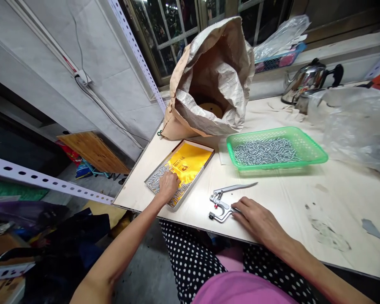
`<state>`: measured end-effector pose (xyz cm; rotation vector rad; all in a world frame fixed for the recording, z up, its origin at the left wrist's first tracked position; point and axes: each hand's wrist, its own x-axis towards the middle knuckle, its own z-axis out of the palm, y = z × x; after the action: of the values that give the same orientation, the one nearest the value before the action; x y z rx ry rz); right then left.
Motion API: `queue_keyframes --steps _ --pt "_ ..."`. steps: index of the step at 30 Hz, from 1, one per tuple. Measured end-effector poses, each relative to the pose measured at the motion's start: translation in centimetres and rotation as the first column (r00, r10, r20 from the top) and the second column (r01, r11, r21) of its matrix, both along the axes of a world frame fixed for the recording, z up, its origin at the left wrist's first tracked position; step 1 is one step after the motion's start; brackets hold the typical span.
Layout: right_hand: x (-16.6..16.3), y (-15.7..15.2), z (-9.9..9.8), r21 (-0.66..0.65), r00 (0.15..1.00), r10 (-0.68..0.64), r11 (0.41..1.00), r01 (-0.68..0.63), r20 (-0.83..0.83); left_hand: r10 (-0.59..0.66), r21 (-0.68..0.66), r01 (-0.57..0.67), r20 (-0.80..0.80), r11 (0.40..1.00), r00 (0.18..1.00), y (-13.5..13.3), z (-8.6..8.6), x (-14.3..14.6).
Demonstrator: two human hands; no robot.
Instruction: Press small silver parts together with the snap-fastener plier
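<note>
Pale table (285, 194): pliers (220, 202) at five o'clock, right hand (261, 219) pinching them, one end covered! Over at seven, left hand (169, 185) dips into metal bits (155, 179) in the tray (194, 154), fingertips hidden; pinching, can't tell.

The pale table (281, 198) bears pliers (221, 204), tray (195, 180), green basket (278, 164), paper sack (229, 84) and kettle (307, 78).

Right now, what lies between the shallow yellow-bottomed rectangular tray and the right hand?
The head view shows a silver metal plier-like tool there on the pale tabletop, touching the right hand.
</note>
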<state>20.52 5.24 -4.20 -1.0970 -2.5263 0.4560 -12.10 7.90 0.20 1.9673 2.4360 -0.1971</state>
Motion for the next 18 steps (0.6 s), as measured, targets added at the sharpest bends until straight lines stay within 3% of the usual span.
queue_keyframes --steps 8,12,14,18 --pt "-0.1 -0.7 -1.3 0.086 0.999 -0.043 0.995 0.04 0.027 -0.063 0.024 0.062 0.058 0.998 0.996 -0.9 0.8 0.1" --pt "0.0 -0.6 -1.6 0.086 0.998 -0.048 0.995 0.045 0.035 -0.068 0.162 0.024 0.271 0.987 0.96 -1.5 1.7 0.9" --pt "0.0 -0.6 -1.4 0.073 0.998 -0.049 0.996 0.046 0.047 -0.061 0.189 -0.038 0.492 0.981 0.869 -2.2 2.0 2.3" --pt "0.0 -0.3 -0.8 0.063 0.998 -0.025 0.998 0.022 0.056 0.041 0.013 -0.101 0.859 0.995 0.511 -4.3 1.6 6.3"
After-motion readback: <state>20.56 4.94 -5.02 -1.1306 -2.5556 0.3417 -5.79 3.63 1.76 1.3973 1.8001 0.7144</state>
